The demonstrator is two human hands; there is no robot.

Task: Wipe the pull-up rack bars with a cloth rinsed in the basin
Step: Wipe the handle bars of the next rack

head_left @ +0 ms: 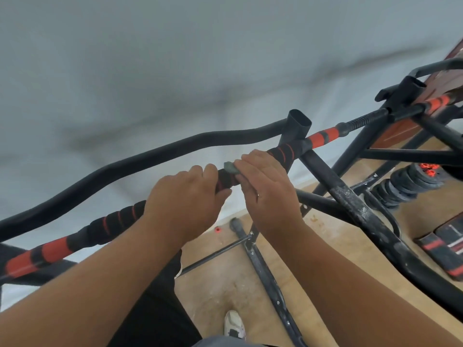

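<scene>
The pull-up rack's top bar [115,222] runs from lower left to upper right, wrapped in black foam with red stripes and orange bands. My left hand [184,199] grips this bar at its middle, fingers curled over it. Just to its right my right hand [265,180] lies over the bar and presses a small grey-green cloth [229,167] against the foam; only a corner of the cloth shows past my fingers. A plain black curved bar [140,156] runs behind, nearer the white wall. No basin is in view.
A scuffed black upright [355,209] slants down at the right, with cross struts and base rails [263,269] on the wooden floor. Stacked black weight plates [406,186] and a red-black pad [448,249] lie at the right. My white shoe [234,324] stands below.
</scene>
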